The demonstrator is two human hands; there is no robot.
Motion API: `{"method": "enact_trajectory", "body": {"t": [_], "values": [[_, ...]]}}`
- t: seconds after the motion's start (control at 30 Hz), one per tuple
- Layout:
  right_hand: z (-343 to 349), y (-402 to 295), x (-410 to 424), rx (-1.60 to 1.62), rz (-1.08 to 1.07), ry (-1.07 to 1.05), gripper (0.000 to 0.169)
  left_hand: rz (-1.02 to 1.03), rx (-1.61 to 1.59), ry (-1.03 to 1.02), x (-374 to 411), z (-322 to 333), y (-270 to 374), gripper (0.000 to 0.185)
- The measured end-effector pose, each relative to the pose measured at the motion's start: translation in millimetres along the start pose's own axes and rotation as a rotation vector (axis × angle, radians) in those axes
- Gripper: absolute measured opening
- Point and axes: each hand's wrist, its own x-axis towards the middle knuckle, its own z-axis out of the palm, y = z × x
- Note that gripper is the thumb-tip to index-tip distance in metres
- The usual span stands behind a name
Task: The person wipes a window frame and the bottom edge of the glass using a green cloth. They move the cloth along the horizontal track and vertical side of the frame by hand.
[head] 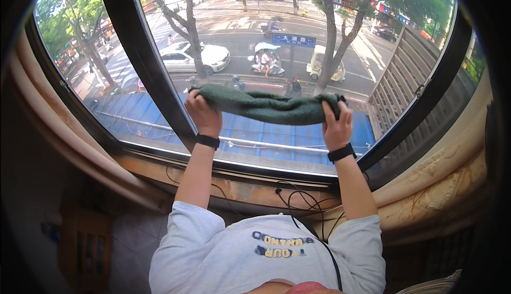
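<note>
A dark green cloth [275, 108], thick and soft like a towel, is stretched sideways between my hands in front of the window pane [247, 142]. My left hand [202, 112] grips its left end, the fingers curled over the edge. At the other end my right hand [337, 120] holds a bunched corner, fingers spread across the fabric. The cloth's middle sags a little and shows a lengthwise fold. I cannot tell whether it touches the glass. Both wrists wear black bands.
A dark window frame [149, 62] divides the panes. Black cables [305, 200] lie along the wooden sill [243, 190]. Beige curtains hang at the left [80, 134] and right [435, 178]. A wooden chair [86, 246] stands lower left. Outside are a blue roof [279, 132], a slatted screen [407, 66] and a street with vehicles.
</note>
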Motion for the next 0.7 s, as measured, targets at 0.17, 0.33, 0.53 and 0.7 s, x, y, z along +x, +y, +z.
{"method": "enact_trajectory", "body": {"t": [0.17,0.33,0.53,0.7], "values": [[17,-1,-65,0.09,-0.015,-0.153,0.046,-0.12,0.004,-0.17,-58,-3,6,0.046],[16,-1,-95,0.137,0.001,-0.251,0.038,-0.117,-0.021,-0.27,-82,-5,14,0.044],[-18,16,-9,0.097,0.035,-0.098,0.042,0.088,-0.017,-0.023,17,-16,42,0.044],[-41,36,83,0.057,0.092,0.067,0.054,0.138,-0.021,0.023,117,-26,55,0.046]]}}
